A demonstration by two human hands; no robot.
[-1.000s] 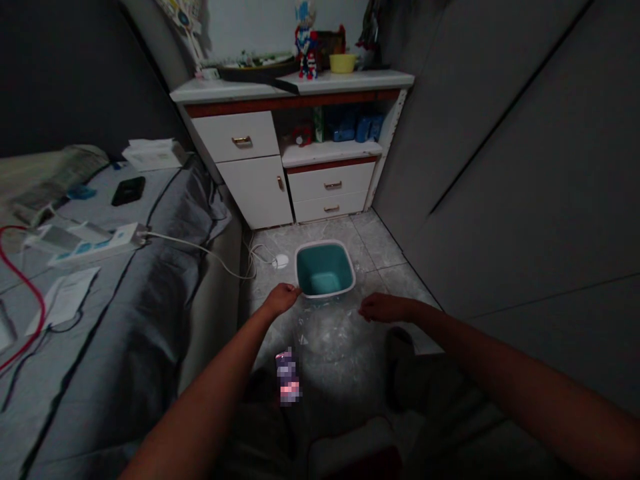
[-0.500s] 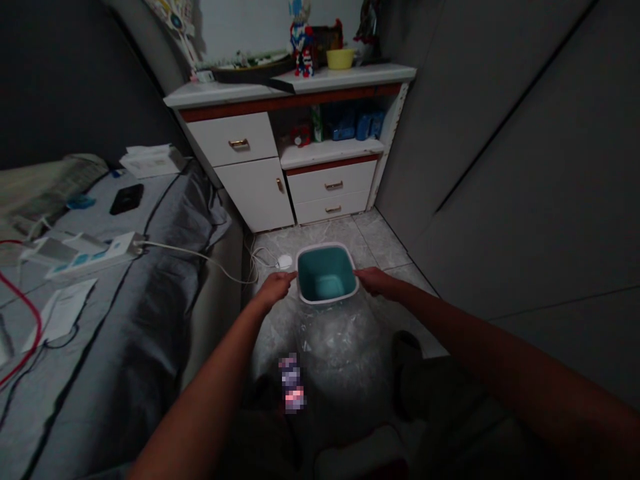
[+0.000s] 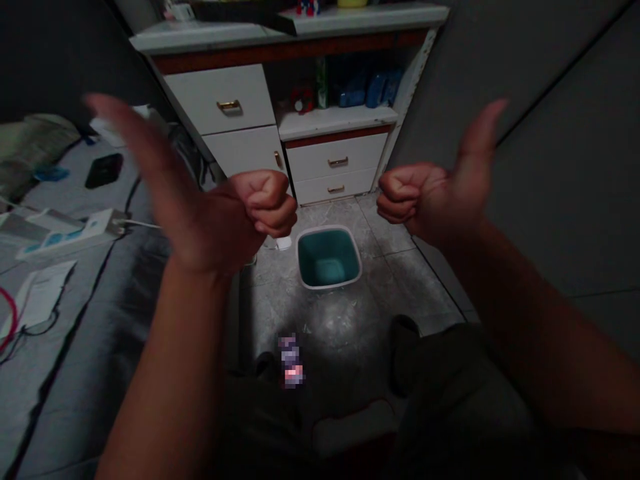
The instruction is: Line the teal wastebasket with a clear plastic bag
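A teal bin with a pale rim (image 3: pixel 329 257) stands on the grey tiled floor, its inside showing nothing in it. My left hand (image 3: pixel 215 213) is raised above and left of the bin, fingers curled into a fist and thumb pointing up. On the other side, my right hand (image 3: pixel 435 190) makes the same shape, thumb up and fingers folded. Neither hand touches the bin or holds anything.
A white cabinet (image 3: pixel 240 150) with drawers and a shelf stands behind the bin. At left, a grey-covered bed bears a power strip (image 3: pixel 75 233), a black phone (image 3: pixel 104 171) and papers (image 3: pixel 45 297). A pixelated object (image 3: pixel 291 361) lies near my feet.
Both hands have let go of the bin's sides, risen toward the camera and closed with thumbs up. The bin stays on the floor; the view has tilted down.
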